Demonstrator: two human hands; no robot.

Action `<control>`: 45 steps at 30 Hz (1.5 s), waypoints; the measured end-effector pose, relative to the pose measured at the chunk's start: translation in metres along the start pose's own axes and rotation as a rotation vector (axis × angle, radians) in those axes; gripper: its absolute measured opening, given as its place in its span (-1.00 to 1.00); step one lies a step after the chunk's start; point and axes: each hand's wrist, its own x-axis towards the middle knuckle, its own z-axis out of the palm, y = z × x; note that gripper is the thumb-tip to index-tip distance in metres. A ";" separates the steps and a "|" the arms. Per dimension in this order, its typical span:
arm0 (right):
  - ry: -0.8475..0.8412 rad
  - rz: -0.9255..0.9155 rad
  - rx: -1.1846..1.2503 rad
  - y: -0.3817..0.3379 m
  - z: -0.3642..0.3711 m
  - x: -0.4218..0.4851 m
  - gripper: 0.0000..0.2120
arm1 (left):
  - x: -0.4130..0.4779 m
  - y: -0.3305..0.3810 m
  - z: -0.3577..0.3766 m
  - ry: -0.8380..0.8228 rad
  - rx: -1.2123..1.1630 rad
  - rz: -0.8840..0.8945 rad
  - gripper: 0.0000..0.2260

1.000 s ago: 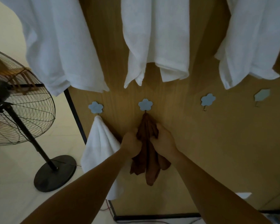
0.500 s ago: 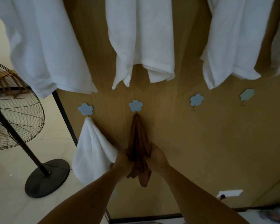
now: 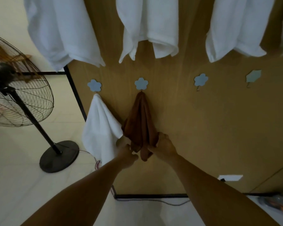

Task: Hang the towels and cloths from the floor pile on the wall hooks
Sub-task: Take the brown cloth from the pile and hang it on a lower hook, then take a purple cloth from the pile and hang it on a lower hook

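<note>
Nearest, the bottom ends of the brown cloth (image 3: pixel 140 121) are being held by both hands. The left hand (image 3: pixel 126 149) is being kept curled round the left end. The right hand (image 3: pixel 163 147) is being kept pinched on the right end. Almost no gap is being left in either grip.

A moment ago the cloth was being gripped higher up, close under its hook. Now the hands are being slid down low, and the cloth is being pulled long and straight. So this cloth is likely being finished off. It is being carried by the second hook (image 3: pixel 141 83).

Just beside it, touching its left edge, a small white towel (image 3: pixel 100 128) is being held up by the first hook (image 3: pixel 94 85). No box or basket is being shown; the holding is being done by hooks. Further right, the third hook (image 3: pixel 201 79) and the fourth hook (image 3: pixel 253 76) are being left bare, so more cloths can probably be hung there. Farthest up, big white towels (image 3: pixel 147 26) are being hung in a row. The floor pile is not being seen.
</note>
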 end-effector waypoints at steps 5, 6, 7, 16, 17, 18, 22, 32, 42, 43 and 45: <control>0.014 0.033 -0.105 0.003 0.000 -0.041 -0.34 | -0.022 0.005 -0.010 -0.074 0.200 0.160 -0.55; 0.019 0.054 -0.131 0.003 -0.001 -0.052 -0.31 | -0.026 0.005 -0.010 -0.086 0.212 0.205 -0.55; 0.023 0.084 -0.146 0.003 -0.001 -0.064 -0.28 | -0.031 0.005 -0.009 -0.096 0.231 0.251 -0.56; 0.166 0.392 -0.092 0.028 0.020 -0.243 -0.26 | -0.113 0.000 0.045 -0.394 0.427 0.464 -0.38; 0.185 0.437 -0.096 0.035 0.019 -0.270 -0.28 | -0.130 0.005 0.057 -0.438 0.450 0.484 -0.40; 0.206 0.485 -0.111 0.043 0.017 -0.298 -0.30 | -0.147 0.012 0.072 -0.479 0.474 0.523 -0.43; 0.286 0.705 -0.179 0.076 0.001 -0.414 -0.37 | -0.226 0.043 0.134 -0.646 0.554 0.727 -0.46; 0.523 1.193 -0.025 0.150 0.001 -0.745 -0.52 | -0.491 0.087 0.302 -0.874 0.770 1.092 -0.38; 0.719 1.492 0.214 0.194 0.041 -0.966 -0.52 | -0.683 0.059 0.420 -1.039 1.012 1.295 -0.43; 0.731 1.512 0.241 0.200 0.048 -0.978 -0.52 | -0.691 0.057 0.431 -1.050 1.026 1.295 -0.44; 0.741 1.556 0.302 0.210 0.063 -0.997 -0.50 | -0.706 0.050 0.453 -1.087 1.061 1.298 -0.49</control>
